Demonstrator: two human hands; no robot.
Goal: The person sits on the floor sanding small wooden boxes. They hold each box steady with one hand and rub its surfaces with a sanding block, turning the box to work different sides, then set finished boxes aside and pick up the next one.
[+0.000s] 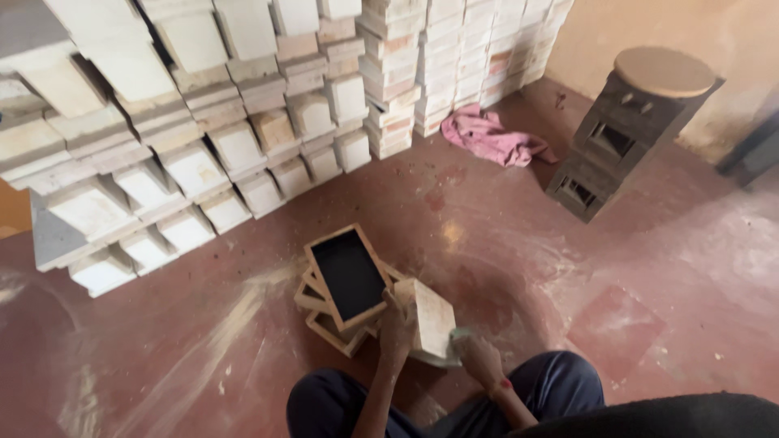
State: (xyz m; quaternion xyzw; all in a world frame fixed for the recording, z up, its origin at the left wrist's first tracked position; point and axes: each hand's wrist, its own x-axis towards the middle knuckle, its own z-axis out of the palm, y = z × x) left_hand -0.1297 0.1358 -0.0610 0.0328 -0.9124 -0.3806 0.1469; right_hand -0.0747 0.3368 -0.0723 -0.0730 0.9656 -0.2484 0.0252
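Note:
My left hand [397,326] grips the near edge of a small pale wooden frame [428,312] that stands tilted on the red floor between my knees. My right hand [477,354] rests just right of that frame, pressing a pale greenish pad [459,334] against its lower side. Just left of my hands lies a short stack of wooden-framed black slates [347,273], the top one face up and turned at an angle.
Tall stacks of pale wooden frames [195,122] fill the back left and centre. A pink cloth [495,138] lies on the red floor [633,268]. A dark stack with a round board on top [625,130] stands at the right. Dust streaks mark the floor.

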